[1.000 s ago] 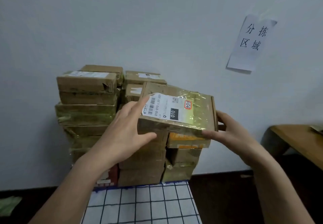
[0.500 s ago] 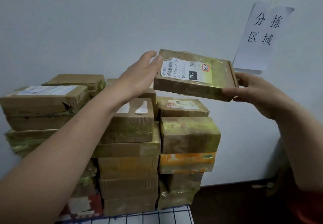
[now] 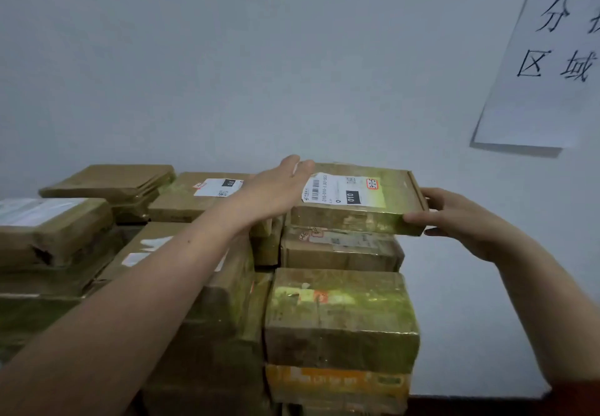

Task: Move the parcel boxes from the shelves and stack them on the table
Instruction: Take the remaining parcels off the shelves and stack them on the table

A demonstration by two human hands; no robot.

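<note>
Parcel box [image 3: 357,201], flat, bound in yellowish tape and bearing a white shipping label on top, lies on the right-hand stack between the two hands. The left hand [image 3: 276,190] rests open against its left end, fingers straight and close together, the fingertips reaching over the far left corner. The right hand [image 3: 454,217] grips the right end, which juts out past the stack: the thumb presses the near face at the corner and the other fingers curl round behind.

Directly under the parcel box sits a labelled box [image 3: 341,248], below that a deeper taped box [image 3: 341,318], then an orange box [image 3: 337,383]. To the left of the left hand more stacked boxes [image 3: 52,230] rise to about the same height. Above the right hand a paper sign [image 3: 548,68] with handwritten characters hangs on the pale wall [image 3: 259,58].
</note>
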